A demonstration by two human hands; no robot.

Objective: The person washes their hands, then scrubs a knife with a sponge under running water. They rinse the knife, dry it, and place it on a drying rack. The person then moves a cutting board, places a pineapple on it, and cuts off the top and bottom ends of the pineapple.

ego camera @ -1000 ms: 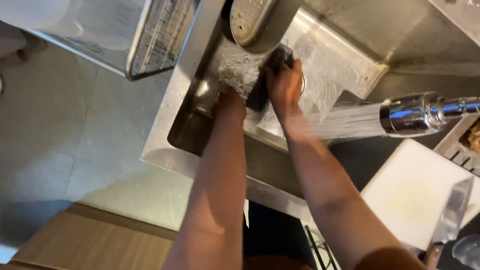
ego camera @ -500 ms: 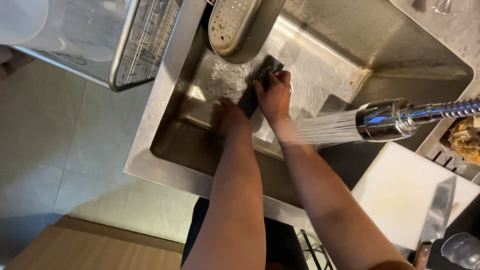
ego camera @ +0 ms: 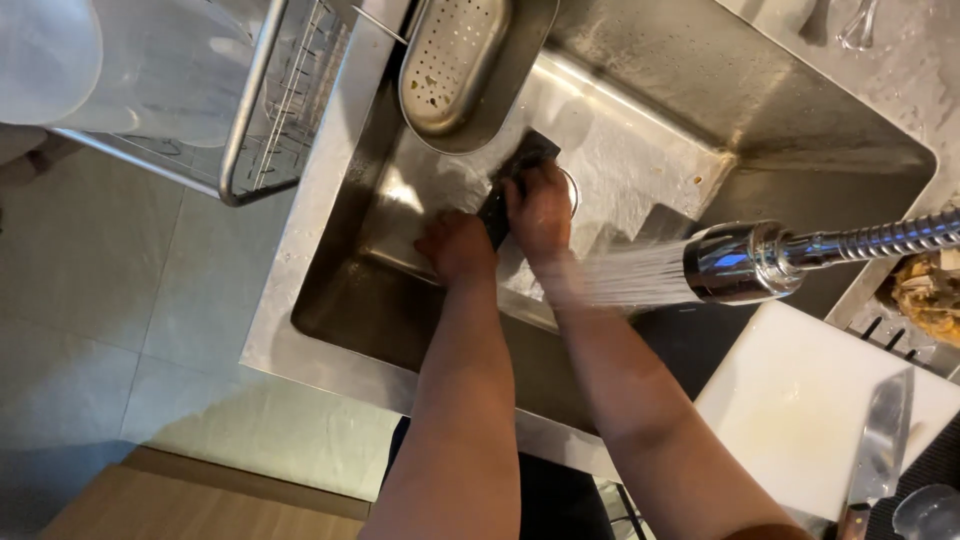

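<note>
Dark flat pad (ego camera: 515,180), some kind of scrubber or small board, sits low in the steel sink (ego camera: 820,130), on the sink floor just beside the drain ring, toward the far-left part of the basin. Both hands are down on it. Right hand (ego camera: 541,208) curls over the pad's near end w/ fingers bent and closed around the edge, gripping it so it won't slide on wet metal. Left hand (ego camera: 455,245) rests just beside it, knuckles up, fingers folded under; can't tell whether it pinches the pad's lower corner or just presses the sink floor to steady things.

Pull-out spray head (ego camera: 745,262) hangs over the right side of the basin on its ribbed hose, pointed left, so the fan of water lands across the right forearm and wrist rather than straight on the pad. Looks like it's left running hands-free, since both hands are busy.

Perforated oval strainer (ego camera: 450,62) is propped on the sink's far-left edge, tilted, probably parked out of the way. Wire dish rack (ego camera: 275,110) stands left of the sink. At the worktop's near-right corner, a white cutting board (ego camera: 800,400) w/ a knife (ego camera: 880,440) lying on it, well apart from the wet zone.
</note>
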